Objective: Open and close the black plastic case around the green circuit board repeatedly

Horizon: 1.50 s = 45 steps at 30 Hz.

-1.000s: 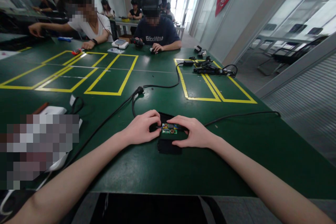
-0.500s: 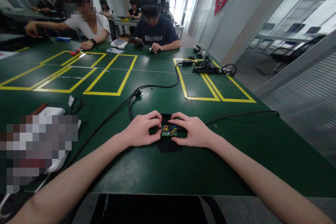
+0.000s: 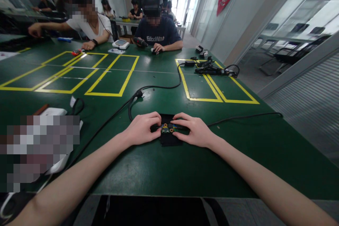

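A small green circuit board (image 3: 166, 129) with copper-coloured coils and coloured wires sits between my hands, above a black flat piece (image 3: 171, 141) on the table. My left hand (image 3: 144, 129) is closed on the board's left end, where a black cable meets it. On the other side my right hand (image 3: 194, 130) pinches the board's right end, its thumb at the near edge and its fingers reaching over the far side. A black cord (image 3: 246, 115) runs off to the right from beneath my right hand. The fingertips partly cover the board's ends.
A black plug (image 3: 138, 94) and its cord lie left of centre. Yellow tape outlines (image 3: 111, 94) mark the green table (image 3: 148, 173). Several black adapters and cables (image 3: 212, 69) are piled at the far right. Two people sit across; one holds a drill-like tool (image 3: 141, 42).
The board has shifted slightly left and away from me, and looks lower over the black piece. My left hand has moved a little with it; both hands keep their grip.
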### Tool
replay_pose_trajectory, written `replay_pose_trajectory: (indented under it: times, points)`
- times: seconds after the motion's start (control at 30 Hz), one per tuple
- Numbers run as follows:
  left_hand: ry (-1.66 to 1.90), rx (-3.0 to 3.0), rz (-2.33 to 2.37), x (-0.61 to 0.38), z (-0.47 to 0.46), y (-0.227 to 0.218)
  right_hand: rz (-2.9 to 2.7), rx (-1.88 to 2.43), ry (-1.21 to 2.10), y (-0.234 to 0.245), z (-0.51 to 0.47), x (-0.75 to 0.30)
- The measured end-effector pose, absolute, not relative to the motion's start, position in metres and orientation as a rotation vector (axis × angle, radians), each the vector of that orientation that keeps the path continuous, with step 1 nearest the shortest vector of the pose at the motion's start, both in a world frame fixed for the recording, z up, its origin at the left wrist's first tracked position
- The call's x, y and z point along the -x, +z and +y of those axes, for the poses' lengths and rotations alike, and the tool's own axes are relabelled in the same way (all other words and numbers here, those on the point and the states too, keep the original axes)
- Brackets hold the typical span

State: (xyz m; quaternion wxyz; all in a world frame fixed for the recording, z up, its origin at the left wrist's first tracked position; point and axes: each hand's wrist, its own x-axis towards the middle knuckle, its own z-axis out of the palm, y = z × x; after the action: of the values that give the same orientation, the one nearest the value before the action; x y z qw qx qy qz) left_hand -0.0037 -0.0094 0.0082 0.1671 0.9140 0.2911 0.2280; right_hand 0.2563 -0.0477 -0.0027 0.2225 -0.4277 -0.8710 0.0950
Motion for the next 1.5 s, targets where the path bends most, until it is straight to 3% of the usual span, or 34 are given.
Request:
replay_pose_trajectory:
  times: [1.07, 1.5]
  points:
    - [0.456, -2.555, 0.967, 0.012, 0.000, 0.017, -2.350, 1.325, 0.480, 0.002, -0.041, -0.273]
    - [0.458, -2.584, 0.984, 0.014, 0.006, 0.015, -2.323, 1.356, 0.374, -0.001, -0.042, -0.268]
